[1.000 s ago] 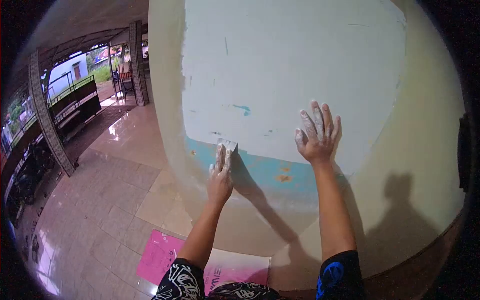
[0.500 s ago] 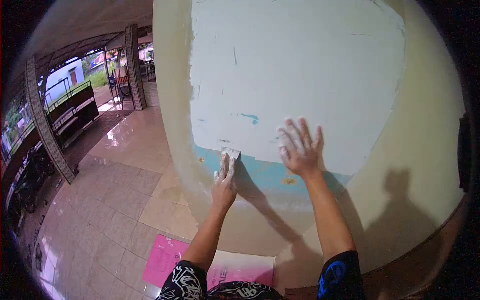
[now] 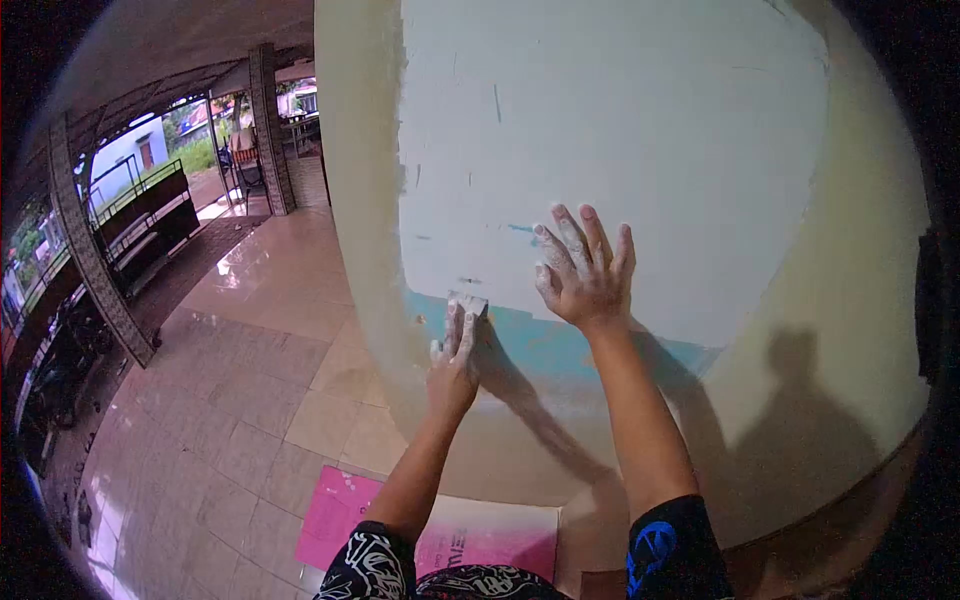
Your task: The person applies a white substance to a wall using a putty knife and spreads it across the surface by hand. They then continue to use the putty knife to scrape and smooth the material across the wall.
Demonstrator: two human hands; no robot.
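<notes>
White filler covers a large patch of the wall (image 3: 620,130), with a blue-green strip (image 3: 540,345) showing along its lower edge. My left hand (image 3: 456,355) presses a small flat scraper (image 3: 469,301) against the wall where white meets blue-green, its fingers stretched along the blade. To the right, my right hand (image 3: 588,270) is spread with fingers apart over the white area, holding nothing. White residue coats the fingers of both hands.
A pink and white printed sheet (image 3: 340,515) lies on the tiled floor (image 3: 230,400) below. Tiled pillars (image 3: 268,130) and a dark bench (image 3: 150,235) stand at the left. Shadows fall on the wall at the right.
My right hand has moved left and slightly up across the white area. My left hand with the scraper stays near the same lower edge. The view has shifted slightly.
</notes>
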